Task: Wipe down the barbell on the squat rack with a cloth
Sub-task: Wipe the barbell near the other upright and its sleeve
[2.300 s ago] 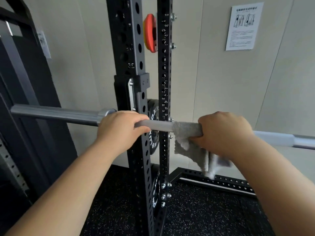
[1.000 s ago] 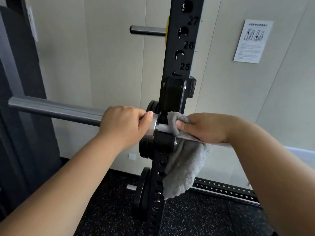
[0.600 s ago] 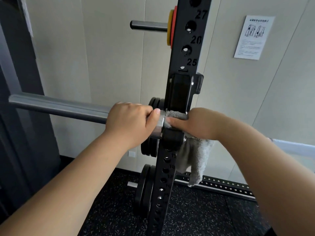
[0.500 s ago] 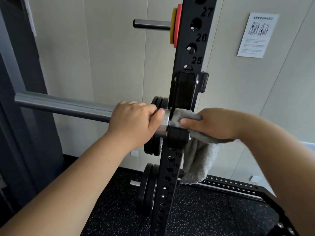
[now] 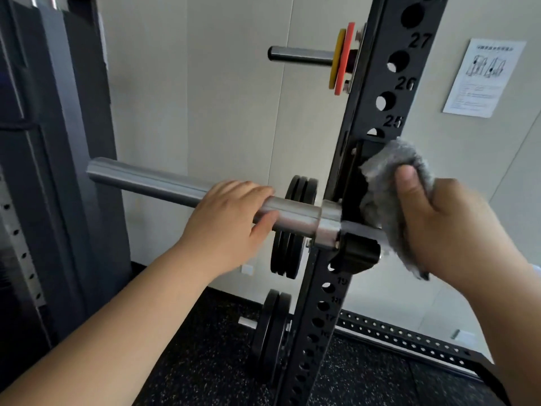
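Fingers (image 5: 259, 197) of the left hand (image 5: 225, 227) lay curled over the thick end of the barbell (image 5: 146, 180), thumb underneath. We took this for a steadying grip, to stop the bar rolling in its cradle. The bar lay level, its free end pointing left and its thin shaft resting in the hook (image 5: 355, 254) on the rack post (image 5: 366, 106). Black plates (image 5: 292, 230) hung on a peg behind, apart from the work. Right of the post, the grey cloth (image 5: 389, 165) was bunched against the shaft just beside the hook. The right hand (image 5: 450, 230) gripped it, thumb (image 5: 407, 186) pressed on top. We judged the bunching helped it reach the tight spot by the hook. The hand hid the shaft further right.
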Demonstrator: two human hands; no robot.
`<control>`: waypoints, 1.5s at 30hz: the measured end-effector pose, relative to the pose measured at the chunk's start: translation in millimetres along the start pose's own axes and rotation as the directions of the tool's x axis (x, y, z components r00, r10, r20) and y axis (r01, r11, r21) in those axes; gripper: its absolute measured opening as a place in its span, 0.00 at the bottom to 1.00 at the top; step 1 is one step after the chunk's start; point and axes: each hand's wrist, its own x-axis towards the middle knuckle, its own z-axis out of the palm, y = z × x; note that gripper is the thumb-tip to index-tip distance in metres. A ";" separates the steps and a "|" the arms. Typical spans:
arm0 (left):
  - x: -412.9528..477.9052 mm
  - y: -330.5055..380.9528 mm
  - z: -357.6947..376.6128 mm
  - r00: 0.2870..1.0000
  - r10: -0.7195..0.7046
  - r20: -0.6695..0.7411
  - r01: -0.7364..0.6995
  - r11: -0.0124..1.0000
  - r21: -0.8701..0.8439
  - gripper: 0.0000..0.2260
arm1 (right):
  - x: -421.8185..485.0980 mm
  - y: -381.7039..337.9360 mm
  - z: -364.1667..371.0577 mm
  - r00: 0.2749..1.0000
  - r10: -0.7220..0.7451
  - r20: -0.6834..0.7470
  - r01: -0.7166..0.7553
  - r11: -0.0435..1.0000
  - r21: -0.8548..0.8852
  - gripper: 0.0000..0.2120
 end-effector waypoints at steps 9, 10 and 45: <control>9.7 -21.0 5.0 0.999 0.028 -0.045 -0.028 1.000 0.004 0.05 | -2.9 -58.9 76.7 0.802 -0.270 0.532 0.523 0.748 -0.409 0.46; 10.0 -29.1 4.5 0.998 0.006 -0.067 -0.005 1.000 0.015 0.09 | 3.4 -55.0 75.0 0.802 -0.240 0.547 0.511 0.751 -0.419 0.45; 45.9 -70.2 -2.1 0.989 -0.143 0.041 0.131 0.969 0.210 0.27 | 37.5 -73.1 84.6 0.786 -0.159 0.598 0.539 0.649 -0.536 0.27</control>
